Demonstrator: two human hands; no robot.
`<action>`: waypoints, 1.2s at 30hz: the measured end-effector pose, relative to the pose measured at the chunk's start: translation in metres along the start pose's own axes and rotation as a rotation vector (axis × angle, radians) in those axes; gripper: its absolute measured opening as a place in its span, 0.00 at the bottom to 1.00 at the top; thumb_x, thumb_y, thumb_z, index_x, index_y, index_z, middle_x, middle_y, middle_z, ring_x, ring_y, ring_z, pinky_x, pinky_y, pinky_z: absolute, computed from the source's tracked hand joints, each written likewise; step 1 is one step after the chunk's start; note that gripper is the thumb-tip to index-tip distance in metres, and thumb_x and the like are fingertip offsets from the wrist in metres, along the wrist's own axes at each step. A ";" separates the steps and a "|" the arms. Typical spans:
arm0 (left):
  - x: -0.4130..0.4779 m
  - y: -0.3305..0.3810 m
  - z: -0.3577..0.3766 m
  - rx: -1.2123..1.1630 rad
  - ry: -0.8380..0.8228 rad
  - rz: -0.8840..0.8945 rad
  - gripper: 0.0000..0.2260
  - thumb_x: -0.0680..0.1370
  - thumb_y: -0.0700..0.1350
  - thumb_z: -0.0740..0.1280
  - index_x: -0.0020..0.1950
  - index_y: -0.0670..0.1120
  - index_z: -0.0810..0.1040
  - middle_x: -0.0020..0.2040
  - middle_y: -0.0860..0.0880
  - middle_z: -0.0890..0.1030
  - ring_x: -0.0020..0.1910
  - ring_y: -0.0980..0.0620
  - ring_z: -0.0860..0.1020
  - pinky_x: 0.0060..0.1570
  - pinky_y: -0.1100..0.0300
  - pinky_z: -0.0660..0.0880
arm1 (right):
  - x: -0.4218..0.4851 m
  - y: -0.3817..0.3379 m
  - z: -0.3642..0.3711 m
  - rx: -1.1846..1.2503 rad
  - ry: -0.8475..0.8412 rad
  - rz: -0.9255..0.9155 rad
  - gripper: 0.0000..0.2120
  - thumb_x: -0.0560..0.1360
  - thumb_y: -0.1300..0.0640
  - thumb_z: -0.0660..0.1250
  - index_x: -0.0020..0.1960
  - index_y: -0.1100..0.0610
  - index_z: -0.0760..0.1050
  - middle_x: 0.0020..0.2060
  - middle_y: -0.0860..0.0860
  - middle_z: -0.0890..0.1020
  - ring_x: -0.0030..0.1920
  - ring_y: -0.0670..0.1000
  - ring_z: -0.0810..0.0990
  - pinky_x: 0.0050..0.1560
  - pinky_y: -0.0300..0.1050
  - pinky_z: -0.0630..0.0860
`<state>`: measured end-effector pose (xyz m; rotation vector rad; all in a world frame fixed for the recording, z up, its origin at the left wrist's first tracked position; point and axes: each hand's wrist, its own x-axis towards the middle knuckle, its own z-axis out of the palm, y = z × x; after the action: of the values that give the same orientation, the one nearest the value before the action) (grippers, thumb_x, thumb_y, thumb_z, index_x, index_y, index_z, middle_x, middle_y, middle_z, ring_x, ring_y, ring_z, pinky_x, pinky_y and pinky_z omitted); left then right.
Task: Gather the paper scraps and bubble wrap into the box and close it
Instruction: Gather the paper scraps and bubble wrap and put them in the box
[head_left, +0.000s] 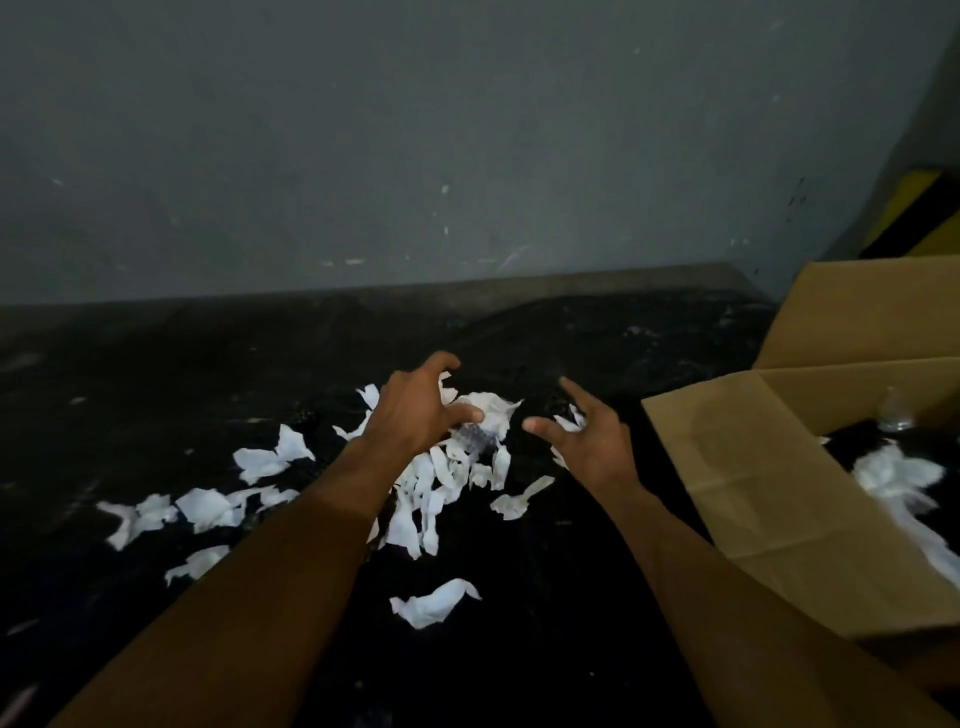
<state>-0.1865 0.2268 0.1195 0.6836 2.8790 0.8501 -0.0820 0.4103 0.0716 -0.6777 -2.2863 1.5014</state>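
White paper scraps (431, 493) lie scattered on a dark floor, thickest in a pile at the centre. A small clear piece of bubble wrap (475, 441) sits on top of that pile. My left hand (421, 410) hovers over the pile with fingers spread and curled, holding nothing. My right hand (587, 441) is open just right of the pile, fingers apart. An open cardboard box (753, 467) stands at the right, flaps up, with white scraps and clear wrap inside.
More scraps trail to the left (208, 506) and one lies nearer me (436, 603). A grey wall (415, 156) rises behind the floor. A yellow and black striped edge (914, 213) shows at the far right.
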 end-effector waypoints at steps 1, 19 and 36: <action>-0.010 0.004 -0.008 -0.005 0.011 0.015 0.35 0.65 0.62 0.75 0.68 0.57 0.67 0.66 0.45 0.75 0.66 0.42 0.70 0.61 0.47 0.72 | -0.010 -0.009 -0.005 -0.011 -0.004 -0.019 0.42 0.63 0.44 0.79 0.73 0.49 0.66 0.68 0.53 0.75 0.68 0.51 0.72 0.68 0.46 0.69; -0.120 0.140 -0.021 -0.237 0.005 0.417 0.39 0.62 0.66 0.74 0.71 0.59 0.68 0.69 0.47 0.73 0.70 0.48 0.68 0.68 0.48 0.67 | -0.137 -0.044 -0.178 -0.222 0.174 -0.234 0.44 0.63 0.38 0.74 0.74 0.49 0.64 0.69 0.53 0.73 0.70 0.53 0.69 0.66 0.46 0.67; -0.055 0.422 0.162 -0.317 0.013 0.484 0.37 0.65 0.65 0.73 0.71 0.53 0.71 0.67 0.47 0.75 0.67 0.47 0.72 0.65 0.52 0.70 | -0.055 0.096 -0.448 -0.390 0.380 -0.188 0.37 0.67 0.38 0.73 0.73 0.47 0.67 0.61 0.51 0.80 0.54 0.50 0.82 0.45 0.38 0.74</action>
<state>0.0595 0.6003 0.2028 1.3535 2.5243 1.3241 0.2114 0.7547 0.1598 -0.7481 -2.2763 0.7687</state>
